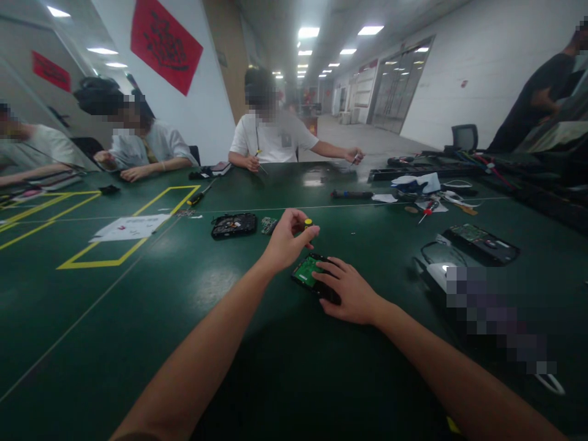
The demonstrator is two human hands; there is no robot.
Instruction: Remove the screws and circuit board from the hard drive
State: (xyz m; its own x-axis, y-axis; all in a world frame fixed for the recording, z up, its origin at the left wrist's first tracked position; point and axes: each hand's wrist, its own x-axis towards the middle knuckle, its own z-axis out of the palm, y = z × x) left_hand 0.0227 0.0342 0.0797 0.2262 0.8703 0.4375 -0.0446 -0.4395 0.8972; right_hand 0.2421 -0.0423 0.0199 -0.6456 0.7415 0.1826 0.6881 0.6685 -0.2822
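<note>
Between the fingers of my left hand (287,240) is a screwdriver (309,223), its yellow cap showing above the grip; most of its shaft is hidden. It stands over the far edge of a hard drive (305,269) that lies on the green table with its green circuit board facing up. My right hand (351,291) rests on the drive's right side, fingers spread over the board and thumb at the near edge. Left of my left hand lie a small circuit board (269,225) and an opened black drive case (234,225).
Another hard drive (482,242) lies at right, beside a blurred-out object with a cord. Tools, papers and cables (427,190) clutter the back right. A yellow-taped rectangle (92,265) holds a paper sheet (131,228) at left. Several people sit across the table (138,331).
</note>
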